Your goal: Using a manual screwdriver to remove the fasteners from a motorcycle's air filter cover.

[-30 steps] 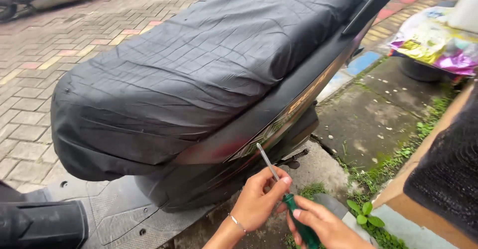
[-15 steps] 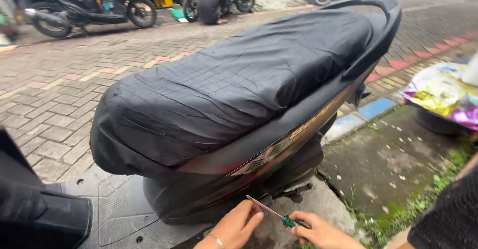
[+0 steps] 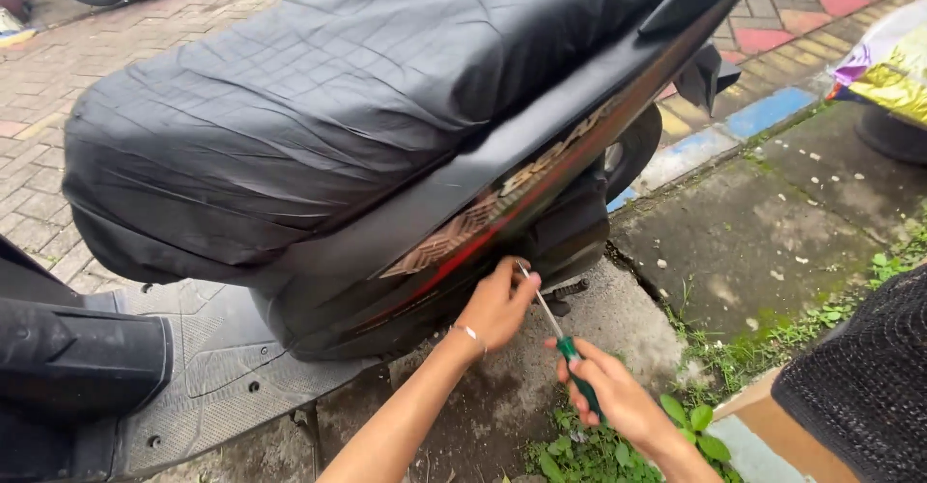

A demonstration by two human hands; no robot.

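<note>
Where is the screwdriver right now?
In the head view, lower centre-right: the screwdriver has its green handle in the right hand, its tip steadied by the left hand against the scooter's side panel.

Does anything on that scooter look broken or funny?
Nothing looks broken. The black seat cover is wrinkled and baggy. The left hand steadies the screwdriver tip at the side panel while the right hand grips its green handle.
</note>
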